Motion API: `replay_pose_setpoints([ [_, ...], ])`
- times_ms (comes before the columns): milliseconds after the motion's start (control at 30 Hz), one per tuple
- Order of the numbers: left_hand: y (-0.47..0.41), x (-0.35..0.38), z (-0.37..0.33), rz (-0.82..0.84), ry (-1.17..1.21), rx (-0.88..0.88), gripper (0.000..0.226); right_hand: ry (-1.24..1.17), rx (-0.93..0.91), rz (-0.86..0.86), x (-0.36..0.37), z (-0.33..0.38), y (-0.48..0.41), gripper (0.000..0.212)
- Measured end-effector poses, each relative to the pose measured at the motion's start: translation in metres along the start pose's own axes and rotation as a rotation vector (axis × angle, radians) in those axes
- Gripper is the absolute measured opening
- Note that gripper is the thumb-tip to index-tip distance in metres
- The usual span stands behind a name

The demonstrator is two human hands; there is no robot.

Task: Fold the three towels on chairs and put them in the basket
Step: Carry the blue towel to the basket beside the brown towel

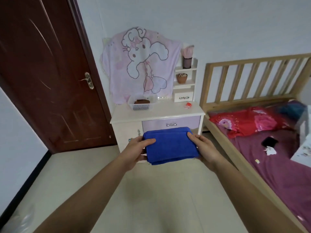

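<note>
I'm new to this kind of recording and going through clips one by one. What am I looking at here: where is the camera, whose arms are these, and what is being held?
There is no machine here. A person wears one wide-angle camera on the head, looking forward and down, so the two bare arms reaching in from below are the wearer's own. The left hand and the right hand hold a folded blue towel between them, one at each side, with the thumbs on top; that is the whole grip. Straight ahead stands a white dressing table. On it sits a white basket with something brown already inside, probably another folded towel. A pink cartoon cloth hangs behind the basket. A dark door is on the left and a wooden bed on the right.
</note>
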State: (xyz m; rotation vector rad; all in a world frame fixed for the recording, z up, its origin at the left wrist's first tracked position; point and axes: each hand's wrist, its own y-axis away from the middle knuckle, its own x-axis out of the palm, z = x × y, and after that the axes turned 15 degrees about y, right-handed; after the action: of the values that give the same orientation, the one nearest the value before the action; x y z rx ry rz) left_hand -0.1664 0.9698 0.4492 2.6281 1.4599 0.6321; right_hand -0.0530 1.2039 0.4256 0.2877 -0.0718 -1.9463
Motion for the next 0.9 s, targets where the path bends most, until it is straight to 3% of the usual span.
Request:
replay_pose_setpoints([
  [100,-0.066,0.003,-0.021,-0.065,0.038,0.006,0.038,-0.231,0.040,0.143,-0.009,0.016,-0.080,0.046],
  [267,-0.168,-0.019,-0.064,-0.211,0.155,0.075,0.041,-0.572,0.190,0.209,0.006,0.053,-0.209,0.064],
  [333,-0.207,-0.038,-0.072,-0.270,0.193,0.080,0.041,-0.657,0.214,0.270,0.025,0.058,-0.256,0.061],
  [567,-0.361,-0.121,-0.093,-0.287,0.245,0.080,0.044,-0.501,0.215,0.318,0.088,0.066,-0.419,0.053],
  [900,-0.580,-0.177,-0.162,-0.113,0.331,-0.048,0.048,-0.565,0.153,0.110,0.131,0.104,-0.622,0.049],
])
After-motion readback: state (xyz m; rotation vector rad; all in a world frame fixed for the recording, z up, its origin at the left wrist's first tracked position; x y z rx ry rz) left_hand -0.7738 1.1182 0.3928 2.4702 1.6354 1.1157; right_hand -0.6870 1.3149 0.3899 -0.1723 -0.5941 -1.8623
